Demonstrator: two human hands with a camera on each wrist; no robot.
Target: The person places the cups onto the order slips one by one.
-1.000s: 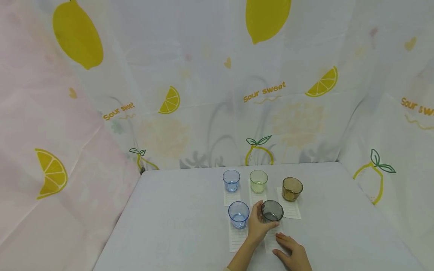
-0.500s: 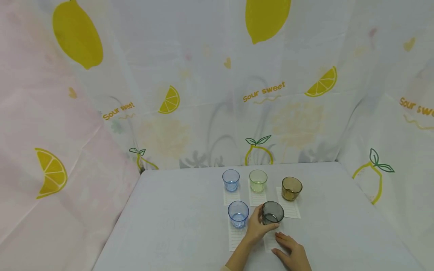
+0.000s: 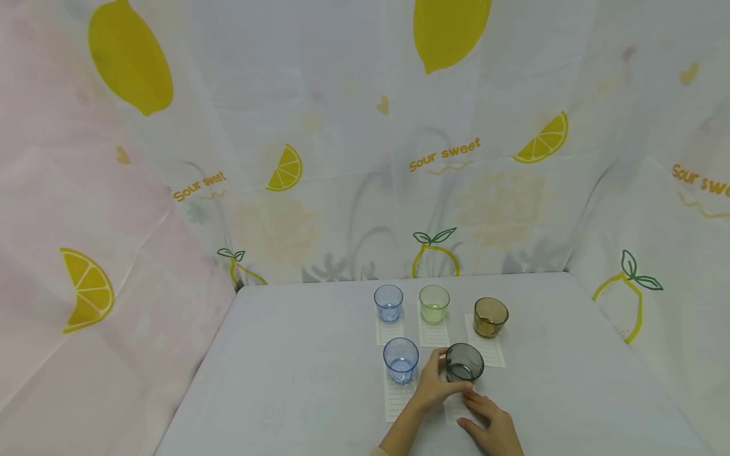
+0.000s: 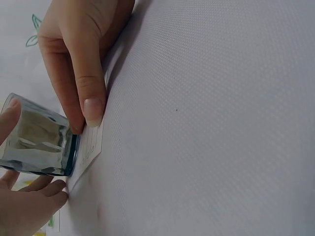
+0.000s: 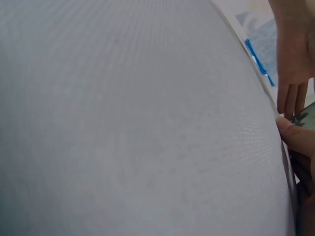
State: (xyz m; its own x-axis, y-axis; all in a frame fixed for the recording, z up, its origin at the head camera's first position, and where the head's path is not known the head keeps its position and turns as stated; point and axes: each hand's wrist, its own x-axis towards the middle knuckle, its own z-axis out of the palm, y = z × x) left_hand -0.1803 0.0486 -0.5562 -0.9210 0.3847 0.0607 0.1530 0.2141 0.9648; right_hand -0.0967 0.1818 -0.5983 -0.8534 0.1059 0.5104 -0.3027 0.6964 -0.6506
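Observation:
My left hand (image 3: 431, 387) holds a grey glass tumbler (image 3: 464, 361), fingers behind its left side and thumb across its near side. In the left wrist view the tumbler (image 4: 37, 137) stands at the far end of a lined paper slip (image 4: 93, 142), slightly tilted against it. My right hand (image 3: 495, 425) rests on the near part of that slip (image 3: 456, 411), its fingertips close to the tumbler's base. The left wrist view shows the right hand's thumb and fingers (image 4: 91, 101) lying at the slip's edge, extended.
A blue tumbler (image 3: 402, 364) stands on a slip left of my left hand. Behind are a light blue tumbler (image 3: 389, 305), a green one (image 3: 435, 305) and an amber one (image 3: 490, 318), each on a lined slip. A lemon-print cloth (image 3: 342, 221) hangs behind the white table (image 3: 296, 367).
The grey tumbler, held by my left hand, has shifted a little to the right and nearer to me, towards my right fingertips. My right hand has stayed almost in place.

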